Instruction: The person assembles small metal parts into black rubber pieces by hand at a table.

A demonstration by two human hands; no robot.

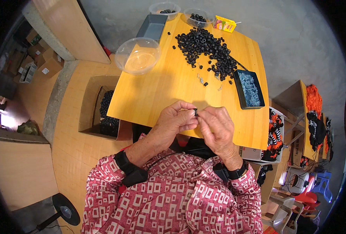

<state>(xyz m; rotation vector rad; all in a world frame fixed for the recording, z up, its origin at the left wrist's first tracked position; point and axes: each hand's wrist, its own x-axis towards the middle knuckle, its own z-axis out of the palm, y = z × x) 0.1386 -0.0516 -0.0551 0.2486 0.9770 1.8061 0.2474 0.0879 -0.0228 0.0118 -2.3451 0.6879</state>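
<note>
My two hands meet just above the near edge of the yellow wooden table (149,93). Between thumb and fingers, my left hand (175,119) pinches a small black plastic part (195,112). The fingers of my right hand (218,128) are pressed together at that same part; whatever they hold is too small and hidden to make out. Farther back lies a heap of similar small black parts (204,42), some of them ring-shaped. Several tiny silvery pieces (201,79) lie loose in front of it. To the right, a black tray (241,97) holds many small silvery pieces.
A clear round plastic tub (120,58) and a grey tray (151,27) stand at the left. Two tubs with black parts (198,18) and a yellow box (225,24) line the back. Cardboard boxes (89,105) flank the table, the right one (276,109) holding orange-black items.
</note>
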